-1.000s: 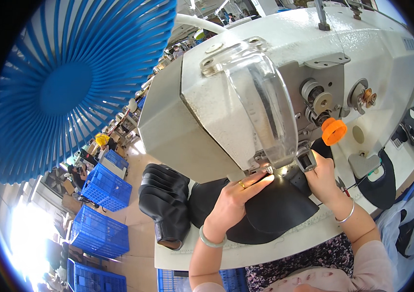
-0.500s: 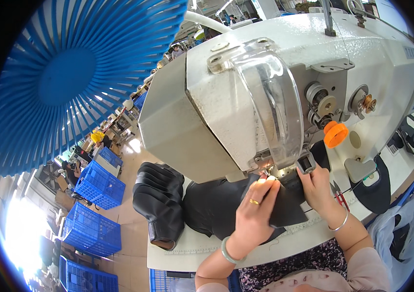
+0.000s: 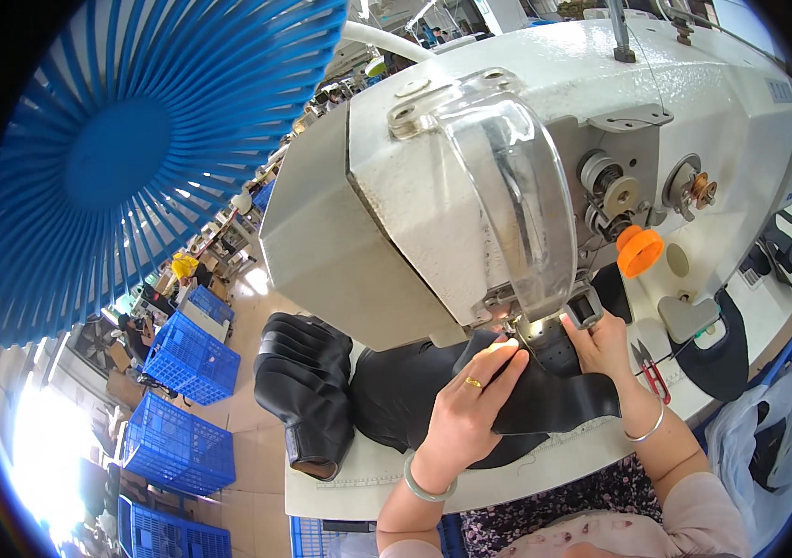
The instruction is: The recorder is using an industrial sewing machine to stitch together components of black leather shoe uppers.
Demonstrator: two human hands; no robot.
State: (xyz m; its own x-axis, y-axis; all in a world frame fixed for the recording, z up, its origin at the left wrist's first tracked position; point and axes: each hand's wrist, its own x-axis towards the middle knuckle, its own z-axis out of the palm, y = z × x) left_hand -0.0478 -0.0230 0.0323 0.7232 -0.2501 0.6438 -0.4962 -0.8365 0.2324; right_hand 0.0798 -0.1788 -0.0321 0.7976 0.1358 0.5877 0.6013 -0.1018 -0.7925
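A sewing machine [image 3: 414, 195] with a clear guard [image 3: 517, 195] stands over black leather-like pieces. My left hand [image 3: 475, 400], wearing a ring and a bangle, has its fingers closed on a black leather piece [image 3: 559, 406], fingertips close to the lit needle area [image 3: 512, 325]. The piece's free end curves toward me on the right. My right hand [image 3: 603, 349] is just right of the needle, beside the machine's dark metal bed [image 3: 559, 352]. Its thumb shows, but the other fingers are hidden behind a machine part. A larger black piece [image 3: 405, 386] lies under my left hand.
Folded black leather pieces [image 3: 303, 377] sit at the table's left edge. Red-handled scissors [image 3: 652, 372] and a black cut piece [image 3: 717, 363] lie right. A blue fan [image 3: 117, 153] looms at upper left. Blue crates [image 3: 177, 442] line the floor; a plastic bag [image 3: 749, 442] hangs right.
My left hand has shifted slightly left and toward me. The leather piece's free end has swung right, uncovering more of the metal bed. My right hand has hardly moved.
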